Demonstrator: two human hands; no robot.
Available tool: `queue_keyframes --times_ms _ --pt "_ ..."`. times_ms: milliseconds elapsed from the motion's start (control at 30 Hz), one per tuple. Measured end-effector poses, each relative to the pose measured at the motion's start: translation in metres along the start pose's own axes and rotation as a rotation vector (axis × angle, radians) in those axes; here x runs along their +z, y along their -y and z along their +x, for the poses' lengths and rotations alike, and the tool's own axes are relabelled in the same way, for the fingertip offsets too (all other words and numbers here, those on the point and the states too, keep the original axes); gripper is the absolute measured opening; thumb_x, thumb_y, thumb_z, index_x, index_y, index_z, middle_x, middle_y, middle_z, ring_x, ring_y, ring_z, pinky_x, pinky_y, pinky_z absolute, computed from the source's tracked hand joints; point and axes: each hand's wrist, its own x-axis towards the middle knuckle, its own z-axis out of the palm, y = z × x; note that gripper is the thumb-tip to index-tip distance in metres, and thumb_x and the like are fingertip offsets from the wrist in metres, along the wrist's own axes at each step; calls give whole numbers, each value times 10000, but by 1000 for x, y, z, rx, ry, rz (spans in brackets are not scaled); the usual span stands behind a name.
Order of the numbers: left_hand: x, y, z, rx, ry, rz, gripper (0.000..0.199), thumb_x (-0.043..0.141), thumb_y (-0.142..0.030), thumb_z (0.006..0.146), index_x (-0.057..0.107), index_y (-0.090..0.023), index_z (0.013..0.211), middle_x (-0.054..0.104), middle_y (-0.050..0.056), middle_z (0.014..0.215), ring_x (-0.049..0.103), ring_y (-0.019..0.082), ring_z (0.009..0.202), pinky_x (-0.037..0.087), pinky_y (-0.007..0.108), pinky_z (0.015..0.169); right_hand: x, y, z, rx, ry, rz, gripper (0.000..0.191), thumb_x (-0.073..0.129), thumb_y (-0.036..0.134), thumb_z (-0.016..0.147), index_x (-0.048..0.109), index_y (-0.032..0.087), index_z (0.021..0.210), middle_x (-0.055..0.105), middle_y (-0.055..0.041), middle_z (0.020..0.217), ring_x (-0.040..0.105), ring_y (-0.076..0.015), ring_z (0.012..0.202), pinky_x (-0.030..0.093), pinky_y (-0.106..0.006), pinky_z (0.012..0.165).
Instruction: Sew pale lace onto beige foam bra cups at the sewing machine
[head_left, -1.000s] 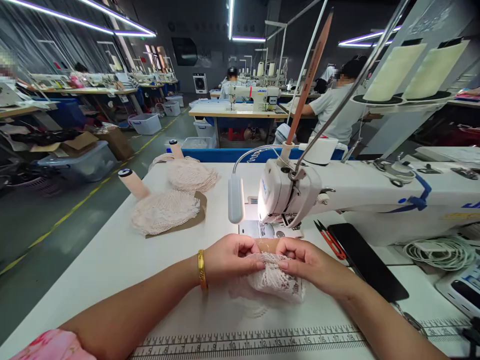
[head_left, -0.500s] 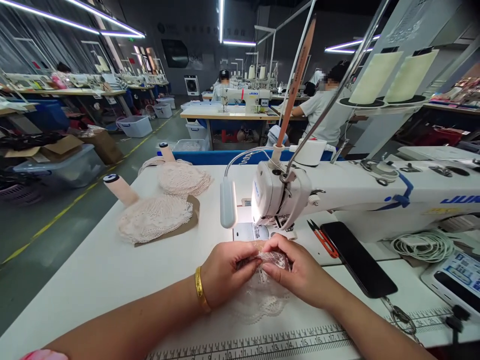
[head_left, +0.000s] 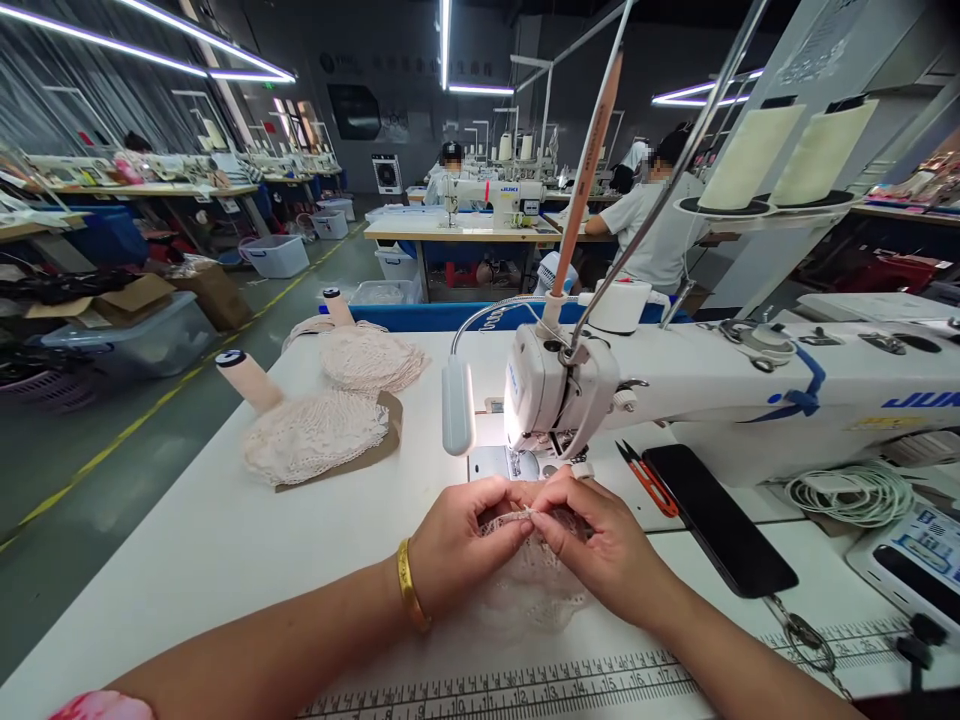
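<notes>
"Starting closest in, what do you see?"

"A printed ruler strip (head_left: 525, 692) along the front of the white table (head_left: 360, 520), the right forearm (head_left: 724, 640) crossing over it. The left arm (head_left: 285, 635) wears a gold bangle (head_left: 409, 582)."

"And the fingers?"

"On both the left hand (head_left: 461, 535) and the right hand (head_left: 600, 545), thumb and forefinger are drawn into a tight pinch, tips almost meeting, on the upper edge of a pale lace piece (head_left: 544, 590). The other fingers curl round behind and are partly hidden."

"Where exactly is that lace?"

"Between the two hands, spreading out below them. I can't tell how much of it rests on the table. Anyway, it's on the near side of the needle plate (head_left: 487, 463)."

"What's around it?"

"A black phone (head_left: 720, 520) lies off to the right, red-handled snips (head_left: 651, 485) just beside it. Beyond the hands stands the sewing machine (head_left: 559, 385), with a slim lamp (head_left: 457, 405) to the left of its head. Over on the left there's a lace stack (head_left: 319, 435) on brown card (head_left: 391, 425), a thread spool (head_left: 251, 382) just beside it, and a second stack (head_left: 371, 357) behind."

"And farther off?"

"Another machine (head_left: 510, 200) on a wood-edged table, and a person in a light shirt (head_left: 645, 235) to its right."
</notes>
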Motion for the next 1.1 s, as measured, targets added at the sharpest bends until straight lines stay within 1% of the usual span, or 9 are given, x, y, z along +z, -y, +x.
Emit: queue_keyframes --times_ms 133,267,433,500,567,633,933,1000,1100 --pt "-1 -23 -10 -32 21 32 256 663 -383 910 664 -168 770 587 -14 706 490 128 676 402 263 636 -4 21 -9 62 28 59 234 619 401 1032 623 249 853 626 -8 824 571 -184 765 446 -301 698" --pt "-4 -46 -17 -155 119 6 269 649 -407 887 611 -187 738 529 -28 693 457 131 672 369 266 615 -5 40 -13 264 145 191 242 624 417 1006 598 244 839 599 11 752 549 -172 692 419 -286 616" --pt "-6 -16 6 -207 -6 387 325 597 -365 844 401 -222 629 414 -36 625 380 152 644 294 307 625 13 15 13 233 66 -61 182 588 227 931 571 232 750 582 5 762 552 -193 755 413 -318 697" --pt "-6 0 16 -168 -56 485 195 592 -337 807 489 -217 692 521 -8 703 467 185 715 340 324 679 19 2 21 179 34 -73 186 578 228 940 585 233 754 574 1 765 565 -202 769 428 -328 719" --pt "-7 8 21 -105 -43 427 146 594 -346 796 613 -209 841 633 29 858 560 223 842 407 342 761 22 -5 22 127 23 -46 179 574 264 969 613 237 796 588 -5 797 582 -206 785 447 -332 735" --pt "-10 10 21 -70 -10 331 213 606 -381 803 666 -203 903 671 46 932 601 238 910 445 347 808 21 -5 20 101 27 -24 179 567 307 998 633 242 845 605 -7 814 591 -205 782 456 -331 733" --pt "-17 4 18 -139 -4 185 304 662 -506 819 645 -207 768 642 4 781 556 189 765 422 299 694 14 0 14 156 35 -30 225 540 379 1032 653 252 885 630 -14 787 598 -221 789 457 -337 731" --pt "-15 7 19 -135 -7 214 307 648 -495 838 607 -210 729 618 0 752 539 185 745 408 301 679 14 0 14 166 32 -58 225 533 375 1030 647 249 883 632 -15 797 602 -218 785 459 -335 726" --pt "-11 11 19 -100 -43 471 313 612 -417 883 517 -210 667 584 10 721 514 198 740 385 336 706 18 -4 17 167 24 -181 201 525 323 1014 625 242 860 624 -15 806 602 -210 751 445 -331 701"
